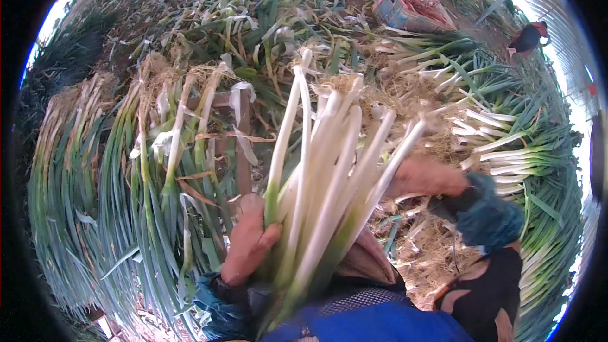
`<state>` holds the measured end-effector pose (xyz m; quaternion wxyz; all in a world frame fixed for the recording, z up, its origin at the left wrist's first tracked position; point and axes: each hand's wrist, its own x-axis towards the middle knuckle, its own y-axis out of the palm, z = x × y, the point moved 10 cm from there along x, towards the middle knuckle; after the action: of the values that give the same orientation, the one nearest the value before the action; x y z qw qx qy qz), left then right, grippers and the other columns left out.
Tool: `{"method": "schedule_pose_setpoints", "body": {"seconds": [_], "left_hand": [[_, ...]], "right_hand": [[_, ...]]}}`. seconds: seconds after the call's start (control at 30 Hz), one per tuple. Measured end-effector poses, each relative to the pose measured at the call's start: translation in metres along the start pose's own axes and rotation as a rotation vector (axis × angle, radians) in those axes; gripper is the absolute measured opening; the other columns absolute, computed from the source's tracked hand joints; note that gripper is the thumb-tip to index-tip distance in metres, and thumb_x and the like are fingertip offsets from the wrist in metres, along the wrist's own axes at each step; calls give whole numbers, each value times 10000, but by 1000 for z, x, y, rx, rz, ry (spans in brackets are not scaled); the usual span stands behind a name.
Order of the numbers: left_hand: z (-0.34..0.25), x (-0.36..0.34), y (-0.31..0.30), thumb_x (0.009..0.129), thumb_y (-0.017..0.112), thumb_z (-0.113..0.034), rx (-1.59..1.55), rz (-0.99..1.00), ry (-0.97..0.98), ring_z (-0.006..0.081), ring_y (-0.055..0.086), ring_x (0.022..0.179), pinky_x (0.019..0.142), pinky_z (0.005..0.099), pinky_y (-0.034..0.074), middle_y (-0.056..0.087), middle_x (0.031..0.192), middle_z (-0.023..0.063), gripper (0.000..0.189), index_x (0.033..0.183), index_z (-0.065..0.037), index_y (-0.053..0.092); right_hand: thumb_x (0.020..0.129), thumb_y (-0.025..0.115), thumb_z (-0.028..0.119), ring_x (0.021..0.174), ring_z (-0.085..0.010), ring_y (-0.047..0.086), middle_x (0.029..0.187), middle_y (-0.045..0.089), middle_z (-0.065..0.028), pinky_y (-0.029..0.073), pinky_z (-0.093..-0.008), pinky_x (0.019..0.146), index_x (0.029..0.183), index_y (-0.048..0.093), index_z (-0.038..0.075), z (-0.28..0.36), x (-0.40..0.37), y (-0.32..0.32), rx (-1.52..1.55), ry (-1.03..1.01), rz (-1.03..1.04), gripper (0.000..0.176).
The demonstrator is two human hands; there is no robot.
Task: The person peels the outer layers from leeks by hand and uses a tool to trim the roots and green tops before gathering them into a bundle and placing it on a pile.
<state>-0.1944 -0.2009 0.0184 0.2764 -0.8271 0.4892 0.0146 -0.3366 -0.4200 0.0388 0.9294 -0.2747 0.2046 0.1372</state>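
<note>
A thick bunch of green onions (329,158) stands upright in front of my body, white stems and roots at the top, green leaves toward my lap. My left hand (253,237) is closed around the lower left side of the bunch, its thumb across the stems. On the other side, my right hand (427,177) is beside the rightmost stems. Motion smears it and its fingers are partly hidden behind the stems, so its grip does not show. One stem (399,158) at the right leans outward from the others.
Untrimmed green onions (133,152) lean in a row on the left. Cleaned ones (506,152) lie stacked along the right. Peeled leaves (253,12) cover the ground ahead, near a filled sack (411,9). Another person (529,39) is at the far right.
</note>
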Motion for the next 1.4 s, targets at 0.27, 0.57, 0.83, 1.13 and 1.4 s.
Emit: {"method": "schedule_pose_setpoints", "body": {"seconds": [0.27,0.57,0.83,1.13,1.4], "left_hand": [[-8,2,-3,768,504,-220,-26,27,19,431,475,948,816,439,402,406,969,219,396,1090,2,441],[0,10,2,773,520,-208,5,95,-23,435,476,976,831,448,409,418,1026,224,419,1131,-8,435],[-2,5,-8,792,523,-177,-104,37,-4,442,487,918,816,433,412,413,977,225,351,1093,-21,433],[-8,7,-1,768,505,-163,-53,45,42,425,492,920,816,423,411,448,985,223,372,1106,-10,477],[-6,5,-4,763,486,-201,-135,44,15,428,496,946,829,412,416,450,975,219,430,1146,-7,461]], "right_hand": [[812,569,512,712,-340,569,750,555,-158,432,-425,597,834,607,39,98,59,-147,-943,-308,-696,475],[733,567,138,749,-318,654,776,647,-172,516,-396,720,783,672,35,41,170,-121,-1093,-23,-290,155],[795,574,329,823,-318,626,837,642,-163,490,-426,710,895,661,114,-29,87,-304,-1045,490,-726,253],[785,606,239,761,-329,641,798,633,-172,515,-409,646,874,612,19,32,184,-203,-1123,121,-545,238],[780,587,262,605,-268,616,690,635,-158,500,-399,531,764,663,20,-24,118,-323,-1239,313,-652,255]]}}
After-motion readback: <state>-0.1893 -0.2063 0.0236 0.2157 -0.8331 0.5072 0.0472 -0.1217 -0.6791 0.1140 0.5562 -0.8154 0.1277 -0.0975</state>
